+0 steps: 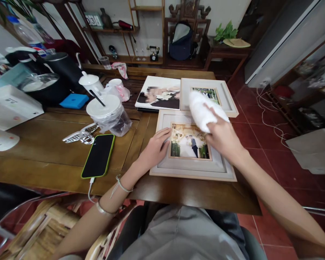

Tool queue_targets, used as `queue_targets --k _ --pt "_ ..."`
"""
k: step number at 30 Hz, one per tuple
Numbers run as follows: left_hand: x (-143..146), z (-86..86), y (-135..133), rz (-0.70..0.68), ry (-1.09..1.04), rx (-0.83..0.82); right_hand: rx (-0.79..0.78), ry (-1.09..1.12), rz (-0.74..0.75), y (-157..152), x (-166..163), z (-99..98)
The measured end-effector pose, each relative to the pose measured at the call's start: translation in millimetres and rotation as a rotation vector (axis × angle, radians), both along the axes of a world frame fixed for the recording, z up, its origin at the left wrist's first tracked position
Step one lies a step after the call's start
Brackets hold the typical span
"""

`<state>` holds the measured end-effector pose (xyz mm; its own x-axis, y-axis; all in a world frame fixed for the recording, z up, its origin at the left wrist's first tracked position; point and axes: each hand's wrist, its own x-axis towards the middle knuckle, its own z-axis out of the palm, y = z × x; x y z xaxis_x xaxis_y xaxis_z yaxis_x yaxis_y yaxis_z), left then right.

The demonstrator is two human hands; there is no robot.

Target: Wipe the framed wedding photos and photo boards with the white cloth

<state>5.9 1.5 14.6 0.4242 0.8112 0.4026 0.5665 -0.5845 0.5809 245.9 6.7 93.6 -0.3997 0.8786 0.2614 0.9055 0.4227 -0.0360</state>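
A framed photo (191, 142) with a pale wooden edge lies flat near the front of the table. My left hand (157, 146) rests flat on the left side of this frame, fingers stretched out. In my right hand (222, 133) is a bunched white cloth (204, 110), held over the frame's upper right part; whether it touches the glass I cannot tell. Behind lies a second framed photo (227, 95), partly covered by the cloth. To its left is a photo print (162, 95) with a white border, on a dark stack.
On the wooden table (113, 115) stand a lidded cup in a plastic bag (108, 112), a phone (99, 155) on a cable, scissors (82, 133), a blue box (74, 101), a white teapot (91, 83) and a black pot (43, 95). The table's right edge is close to my right arm.
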Motion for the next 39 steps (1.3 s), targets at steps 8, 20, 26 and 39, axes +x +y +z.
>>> queue_targets --k 8,20,26,39 --pt "2.3 8.2 -1.3 -0.016 -0.016 -0.028 0.027 -0.228 0.37 33.4 -60.6 1.2" --pt "-0.1 -0.7 -0.6 0.007 0.011 -0.01 -0.081 -0.389 0.184 24.7 -4.4 -5.0" --pt "1.3 3.1 -1.6 0.02 0.018 -0.02 -0.099 -0.475 0.014 15.7 48.3 5.2" --pt "0.1 4.0 -1.2 0.022 0.045 -0.034 -0.124 -0.388 -0.008 11.4 2.4 10.1"
